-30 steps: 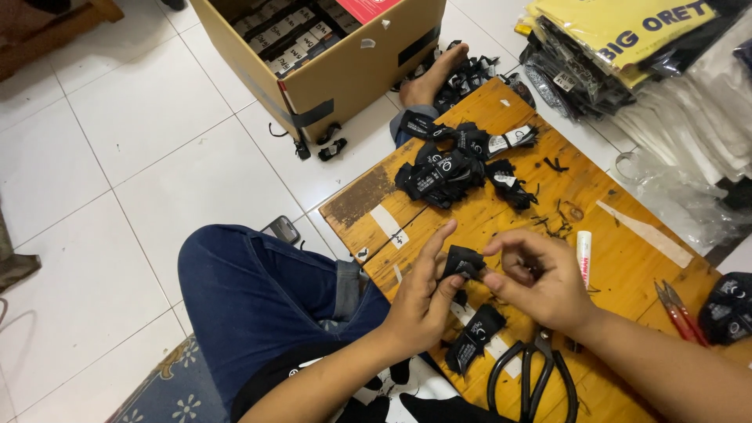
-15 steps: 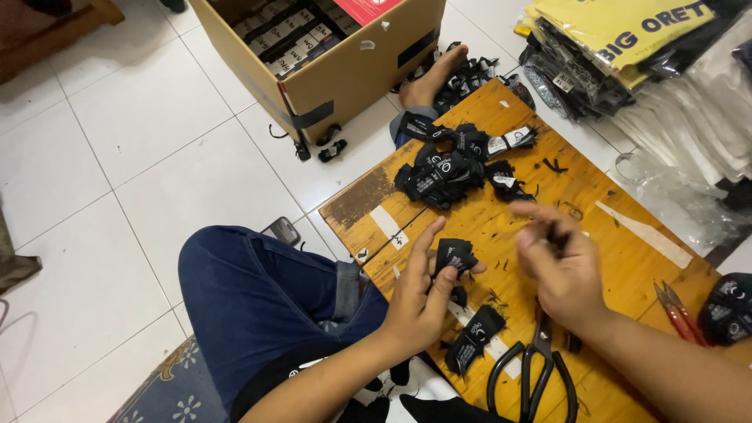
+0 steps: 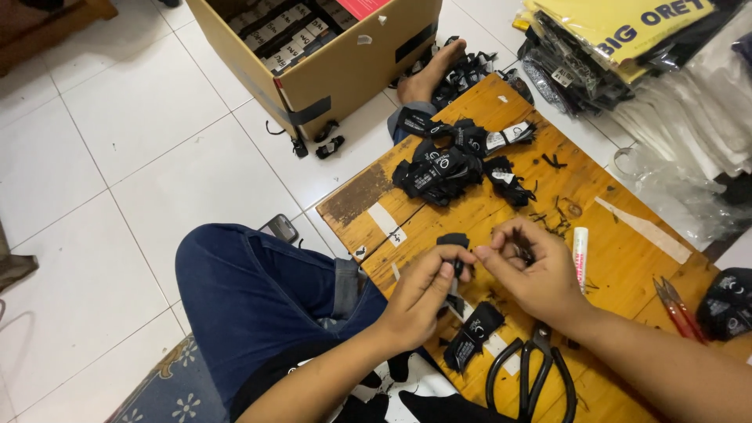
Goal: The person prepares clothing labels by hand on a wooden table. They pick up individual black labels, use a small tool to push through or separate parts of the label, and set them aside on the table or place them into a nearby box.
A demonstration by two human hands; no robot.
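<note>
Head view: a small black folded fabric label is pinched by the left hand, fingers closed narrow on it, just above the near-left part of the low yellow wooden board. The right hand is held just right of it, w/ the fingertip touching the label's edge. The right fingers are curled in; something dark is seen inside them, but what it is can't be told.

A flat black fabric tag is laid on the board near the left wrist. Big black-handled scissors are seen at the near edge, under the right wrist. A white marker pen w/ pink print is laid just right of the right hand. Small red-handled snips are at the right side.

A heap of black labels is piled at the far end of the board. A brown cardboard box is stood far off on the white tile floor. A leg in blue jeans is bent at the left.
</note>
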